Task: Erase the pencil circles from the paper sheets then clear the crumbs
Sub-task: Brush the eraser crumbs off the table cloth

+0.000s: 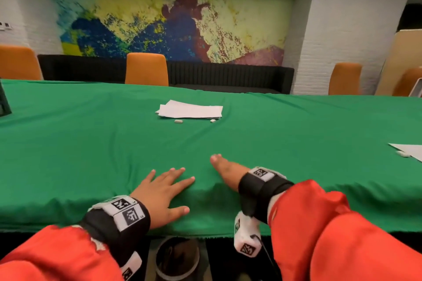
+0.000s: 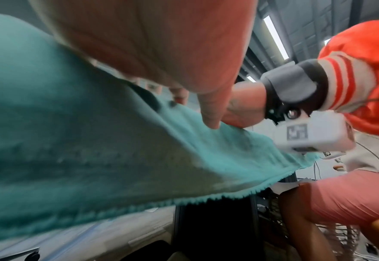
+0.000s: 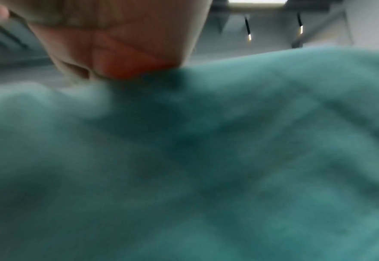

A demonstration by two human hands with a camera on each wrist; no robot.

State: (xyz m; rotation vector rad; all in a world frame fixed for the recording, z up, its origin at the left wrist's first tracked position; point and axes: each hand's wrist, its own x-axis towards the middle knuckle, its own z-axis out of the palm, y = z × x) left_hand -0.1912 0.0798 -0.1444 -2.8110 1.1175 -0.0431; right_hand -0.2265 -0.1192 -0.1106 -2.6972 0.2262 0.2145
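A small stack of white paper sheets (image 1: 190, 110) lies far out on the green tablecloth (image 1: 91, 143), with two small white erasers (image 1: 178, 121) (image 1: 212, 120) just in front of it. My left hand (image 1: 164, 191) lies flat with fingers spread on the cloth near the front edge. My right hand (image 1: 225, 170) rests on its edge beside it, fingers straight. Both hands hold nothing and are well short of the sheets. In the wrist views the palms (image 2: 161, 53) (image 3: 116, 44) press on the blurred cloth (image 3: 206, 159).
More white paper (image 1: 408, 149) with another eraser (image 1: 403, 153) lies at the right edge of the table. Orange chairs (image 1: 146, 68) and a black sofa stand behind the table. A dark bin (image 1: 177, 258) sits on the floor under the front edge.
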